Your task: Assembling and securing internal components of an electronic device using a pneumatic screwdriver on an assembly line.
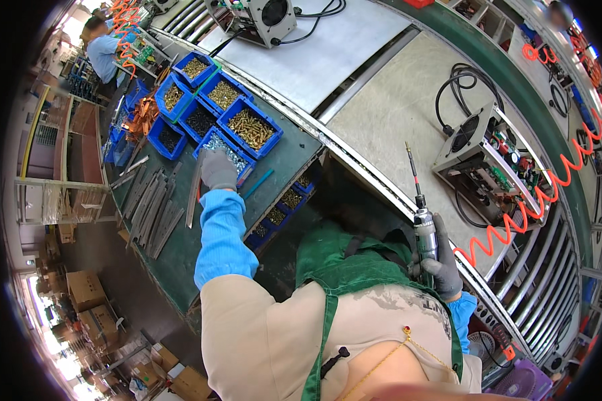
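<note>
My left hand [218, 170], in a grey glove, is at the near edge of a blue bin of silver screws [229, 152]. Its fingers curl down and what they hold, if anything, is hidden. A thin grey metal strip [193, 200] lies close beside this hand; whether they touch I cannot tell. My right hand [444, 262], also gloved, is wrapped round a silver and black power screwdriver [425, 230]. The long bit [412, 164] points up and away from me. To its right stands an open metal-cased unit [491, 160] with a fan, circuit boards and a black cable.
Several blue bins of brass [250, 128] and black screws [201, 121] cover the bench. Loose metal strips [154, 210] lie at left. An orange coiled hose [508, 234] hangs by the unit, near rollers [542, 294]. Another unit [264, 20] stands beyond; a person [102, 57] works far left.
</note>
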Tool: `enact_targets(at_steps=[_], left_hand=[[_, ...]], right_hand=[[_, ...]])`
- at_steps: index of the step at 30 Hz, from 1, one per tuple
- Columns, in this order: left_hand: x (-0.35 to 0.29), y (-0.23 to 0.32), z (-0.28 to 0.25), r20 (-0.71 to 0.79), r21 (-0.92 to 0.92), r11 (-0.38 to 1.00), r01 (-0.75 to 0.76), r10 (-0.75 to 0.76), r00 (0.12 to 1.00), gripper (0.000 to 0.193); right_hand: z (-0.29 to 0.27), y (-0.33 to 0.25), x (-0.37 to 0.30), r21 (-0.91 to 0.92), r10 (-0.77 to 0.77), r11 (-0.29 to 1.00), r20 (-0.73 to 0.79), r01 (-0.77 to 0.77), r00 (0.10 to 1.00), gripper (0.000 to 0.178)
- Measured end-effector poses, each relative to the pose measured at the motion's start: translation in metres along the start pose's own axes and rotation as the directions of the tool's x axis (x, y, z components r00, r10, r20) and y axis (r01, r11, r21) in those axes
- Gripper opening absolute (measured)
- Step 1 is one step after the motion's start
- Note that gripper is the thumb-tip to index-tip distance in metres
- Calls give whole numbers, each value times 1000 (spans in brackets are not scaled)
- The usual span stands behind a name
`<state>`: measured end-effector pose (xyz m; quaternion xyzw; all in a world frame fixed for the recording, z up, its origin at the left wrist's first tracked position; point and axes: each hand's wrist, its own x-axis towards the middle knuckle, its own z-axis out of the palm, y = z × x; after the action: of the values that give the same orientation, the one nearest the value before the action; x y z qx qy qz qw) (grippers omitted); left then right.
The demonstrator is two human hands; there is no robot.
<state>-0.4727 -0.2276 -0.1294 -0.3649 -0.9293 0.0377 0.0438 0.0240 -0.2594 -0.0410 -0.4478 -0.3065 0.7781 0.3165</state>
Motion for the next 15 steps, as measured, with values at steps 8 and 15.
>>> enact_targets(at_steps=[8, 15], left_hand=[[11, -29, 27, -590, -308, 925, -225, 0, 807, 18], [-34, 1, -4, 431, -888, 157, 432, -42, 901, 23]], right_hand=[[-11, 3, -21, 0, -8, 1000, -50, 8, 999, 107], [-32, 12, -43, 48, -49, 997, -135, 56, 990, 105]])
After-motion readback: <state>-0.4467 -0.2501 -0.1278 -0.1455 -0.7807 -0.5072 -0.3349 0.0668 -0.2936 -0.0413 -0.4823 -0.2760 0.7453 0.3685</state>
